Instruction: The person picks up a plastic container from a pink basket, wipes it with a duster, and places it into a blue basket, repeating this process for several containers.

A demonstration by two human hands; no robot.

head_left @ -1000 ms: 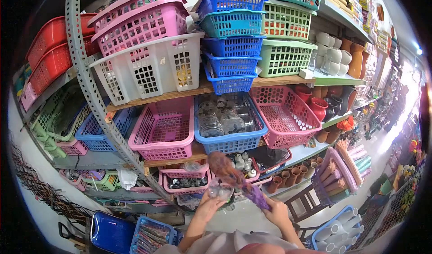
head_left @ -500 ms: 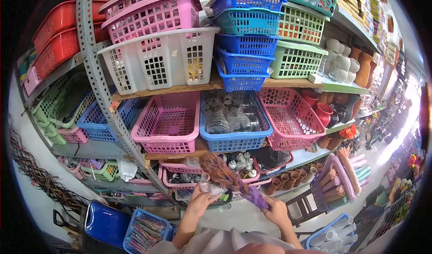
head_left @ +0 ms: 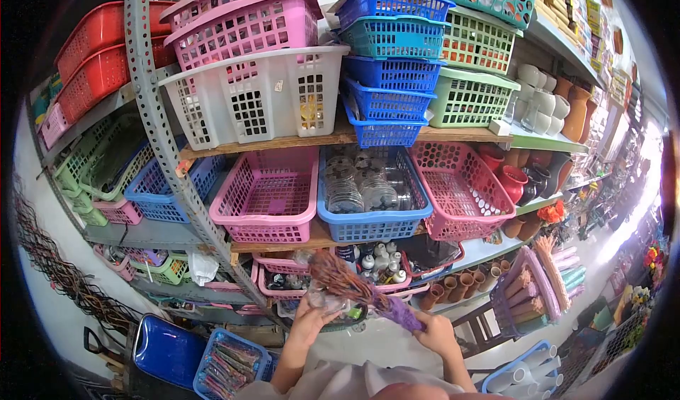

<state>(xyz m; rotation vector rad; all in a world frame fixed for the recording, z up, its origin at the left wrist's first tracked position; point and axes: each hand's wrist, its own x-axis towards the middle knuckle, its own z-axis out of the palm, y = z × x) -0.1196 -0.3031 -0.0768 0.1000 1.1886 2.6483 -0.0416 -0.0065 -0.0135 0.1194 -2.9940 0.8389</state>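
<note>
In my right hand [head_left: 438,335] is the purple end of a shaggy duster [head_left: 347,276], its brown-orange head pointing up and left. Closed fingers wrap that purple end. My left hand [head_left: 309,322] grips a small clear glass-like piece [head_left: 327,302], whose exact kind I cannot make out. The duster's head lies over the upper side of this clear piece and partly covers it. Behind both hands, a pink basket [head_left: 283,291] of small dark and clear items sits on a low shelf, along with several white bottles [head_left: 382,260].
A blue basket [head_left: 375,223] of stacked clear discs stands between a pink basket [head_left: 265,226] and a deeper pink basket [head_left: 467,219]. A metal post [head_left: 166,138] rises on the left. Below are a blue tray [head_left: 170,354] and a basket of packets [head_left: 230,364].
The duster's head has shifted slightly left and down over the clear piece. My left hand has moved a little left. The view has shifted slightly.
</note>
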